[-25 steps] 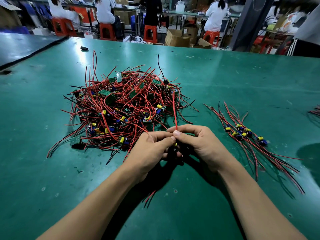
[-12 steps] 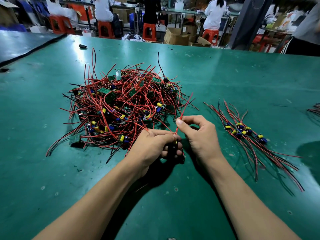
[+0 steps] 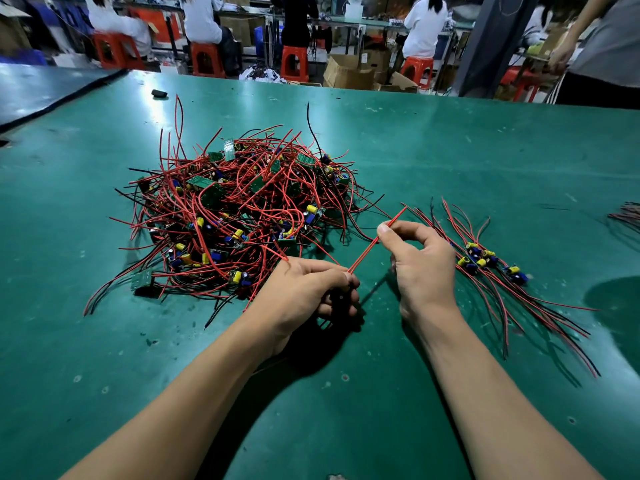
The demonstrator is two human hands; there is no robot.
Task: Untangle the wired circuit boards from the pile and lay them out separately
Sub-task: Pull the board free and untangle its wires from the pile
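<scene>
Right hand [image 3: 417,261] is pinching a red wire [image 3: 367,248] between its fingers. Left hand [image 3: 304,289] is gripping the wire's lower end, fingers curled. Pile [image 3: 235,216] is lying just behind.

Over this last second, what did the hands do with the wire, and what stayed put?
The right hand drew rightward, away from the left hand. Its pinch is now farther along the wire, which went from upright to slanting up-right between the two hands. The left hand stayed in front of the pile, still gripping the wire's lower end. The pile and the laid-out boards are unchanged.
</scene>
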